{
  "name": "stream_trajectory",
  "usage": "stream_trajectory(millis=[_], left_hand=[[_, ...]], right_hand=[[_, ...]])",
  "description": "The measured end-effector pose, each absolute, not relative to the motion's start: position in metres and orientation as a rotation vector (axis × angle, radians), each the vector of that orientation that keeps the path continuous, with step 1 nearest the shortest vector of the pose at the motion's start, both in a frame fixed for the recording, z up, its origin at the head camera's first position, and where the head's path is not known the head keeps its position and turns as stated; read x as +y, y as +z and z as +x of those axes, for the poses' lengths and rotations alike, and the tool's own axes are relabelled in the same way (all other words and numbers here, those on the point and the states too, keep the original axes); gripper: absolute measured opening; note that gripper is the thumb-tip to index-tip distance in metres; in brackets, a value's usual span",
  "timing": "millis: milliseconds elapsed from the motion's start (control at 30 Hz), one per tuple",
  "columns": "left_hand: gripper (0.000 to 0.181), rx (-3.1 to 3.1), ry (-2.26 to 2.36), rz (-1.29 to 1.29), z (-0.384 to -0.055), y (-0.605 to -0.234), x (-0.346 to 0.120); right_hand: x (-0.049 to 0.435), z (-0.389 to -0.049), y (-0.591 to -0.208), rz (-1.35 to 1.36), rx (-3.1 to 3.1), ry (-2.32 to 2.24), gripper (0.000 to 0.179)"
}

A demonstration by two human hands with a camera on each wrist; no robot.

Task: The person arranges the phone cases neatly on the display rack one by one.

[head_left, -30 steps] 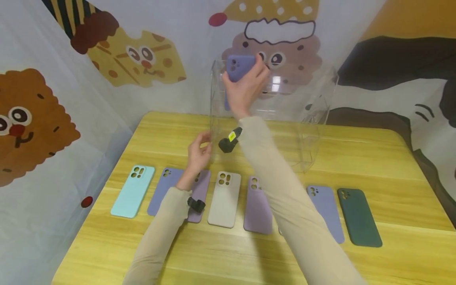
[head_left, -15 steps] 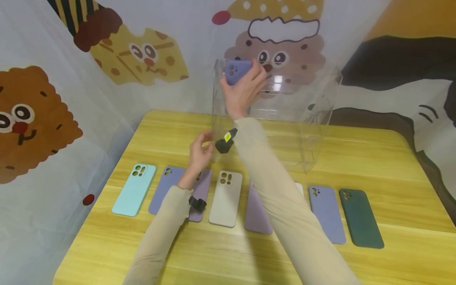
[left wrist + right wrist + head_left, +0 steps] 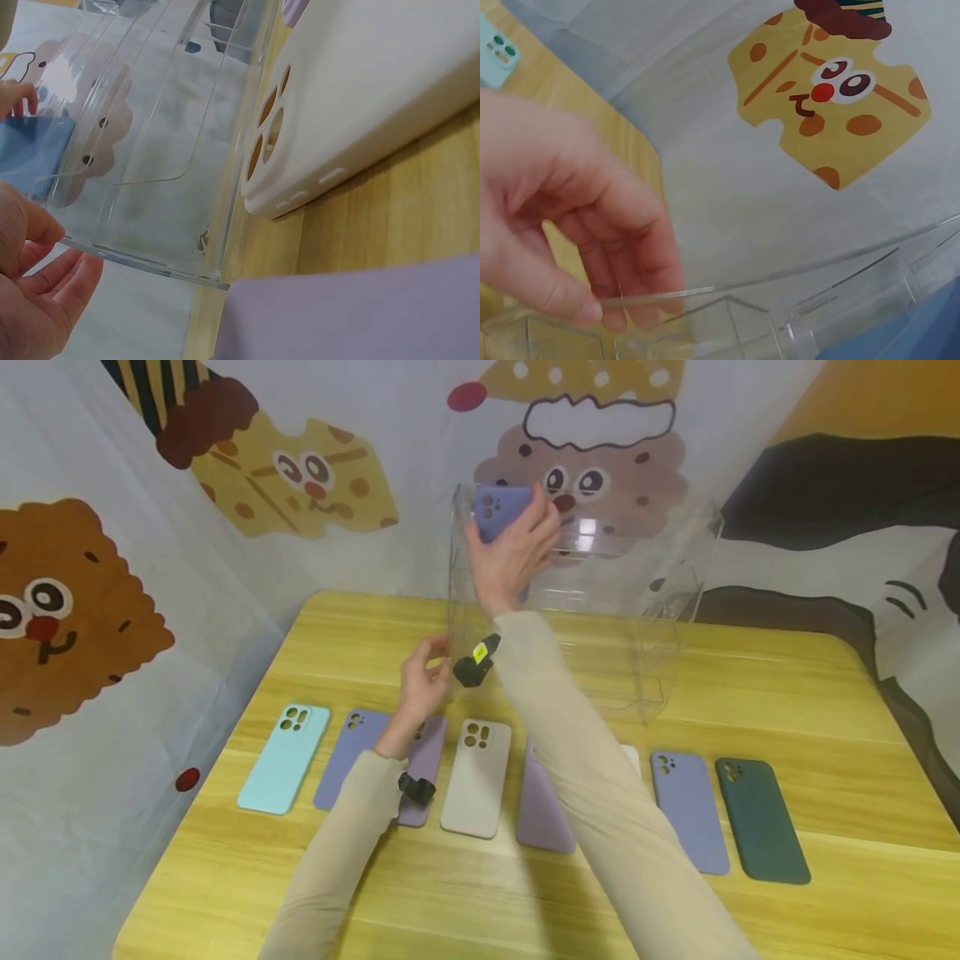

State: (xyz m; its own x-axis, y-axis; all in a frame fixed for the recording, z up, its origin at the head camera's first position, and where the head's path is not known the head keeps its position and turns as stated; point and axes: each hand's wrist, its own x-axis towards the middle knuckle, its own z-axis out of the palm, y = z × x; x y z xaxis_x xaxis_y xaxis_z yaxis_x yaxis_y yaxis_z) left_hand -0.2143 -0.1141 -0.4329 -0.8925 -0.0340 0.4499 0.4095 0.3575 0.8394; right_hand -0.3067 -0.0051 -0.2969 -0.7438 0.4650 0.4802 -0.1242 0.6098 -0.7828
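Observation:
A clear acrylic display rack (image 3: 585, 585) with tiers stands at the back of the wooden table. At its upper left, my right hand (image 3: 513, 556) holds a lavender-blue phone case (image 3: 501, 510) by its sides, thumb on the left edge and fingers on the right. The case's camera cutouts face me, and the hand hides its lower part. Lower down, my left hand (image 3: 422, 685) grips the rack's left side edge. In the left wrist view, that hand's thumb and fingers (image 3: 75, 292) lie on either side of the clear panel. The right wrist view shows the same left hand (image 3: 592, 202) at the panel's edge.
A row of phone cases lies in front: turquoise (image 3: 285, 760), lavender-blue (image 3: 347, 752), mauve (image 3: 427, 752), off-white (image 3: 476, 781), mauve (image 3: 542, 810), a partly hidden white one (image 3: 632, 758), lavender-blue (image 3: 690, 810) and dark green (image 3: 763, 818). A cartoon-print cloth (image 3: 420, 452) hangs behind.
My right hand has lowered slightly with the lavender-blue phone case against the rack, then stayed nearly still. My left hand keeps its grip on the rack's edge. The head view has shifted slightly.

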Motion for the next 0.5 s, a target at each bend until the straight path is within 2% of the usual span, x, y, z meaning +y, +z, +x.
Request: stream_trajectory(millis=[200,500], left_hand=[[0.034,-2.251,-1.539,-0.323,-0.214,-0.433,-0.113],[0.033,-2.222,-1.542,-0.319,-0.214,-0.432,-0.112]], right_hand=[[0.003,-0.302,-0.3,-0.157,-2.096,1.117,0.088],[0.019,-0.289,-0.292,0.046,-1.987,1.098,0.075]])
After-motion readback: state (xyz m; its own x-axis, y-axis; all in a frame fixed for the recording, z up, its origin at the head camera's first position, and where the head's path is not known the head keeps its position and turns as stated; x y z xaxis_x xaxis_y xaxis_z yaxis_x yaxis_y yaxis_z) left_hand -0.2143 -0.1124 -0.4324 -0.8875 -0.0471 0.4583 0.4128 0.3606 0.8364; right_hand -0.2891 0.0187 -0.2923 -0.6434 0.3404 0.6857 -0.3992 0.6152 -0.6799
